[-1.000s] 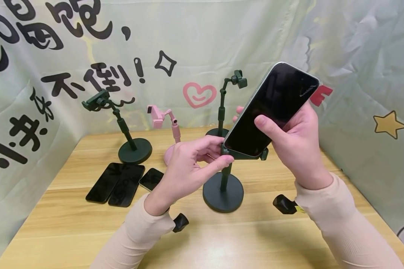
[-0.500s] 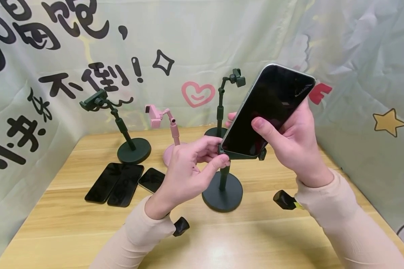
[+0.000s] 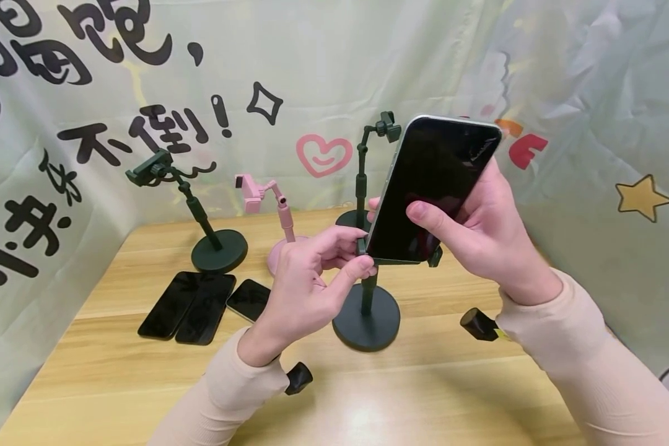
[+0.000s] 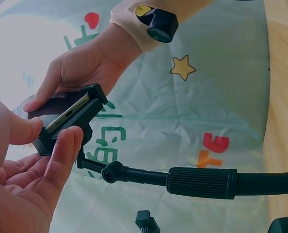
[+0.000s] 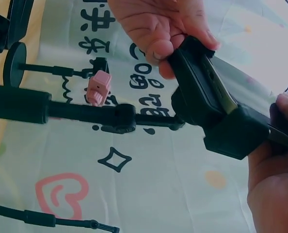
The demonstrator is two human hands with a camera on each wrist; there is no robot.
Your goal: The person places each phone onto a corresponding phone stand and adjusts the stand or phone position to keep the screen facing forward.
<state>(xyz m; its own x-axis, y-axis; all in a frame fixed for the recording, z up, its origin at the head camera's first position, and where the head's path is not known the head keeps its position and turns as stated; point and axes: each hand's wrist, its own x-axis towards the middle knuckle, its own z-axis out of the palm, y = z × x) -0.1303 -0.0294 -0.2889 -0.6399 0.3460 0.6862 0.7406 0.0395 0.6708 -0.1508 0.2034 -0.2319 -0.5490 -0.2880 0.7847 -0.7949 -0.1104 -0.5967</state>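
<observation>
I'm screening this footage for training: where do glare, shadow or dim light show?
Head view: bright, with a white glare patch low on the pale wood-grain table and soft shadows; left wrist view: dimmer, upper-left corner washed out white; right wrist view: also dim, the dark green plastic phone clamp nearly black, upper-right corner pale.

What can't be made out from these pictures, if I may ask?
- Head: much of the clamp, behind the held phone.
- Head: part of the small phone, behind the left hand.
- Left wrist: the base of the front stand, cut off by the right edge.
- Right wrist: part of the right hand, cut off by the right edge.
</observation>
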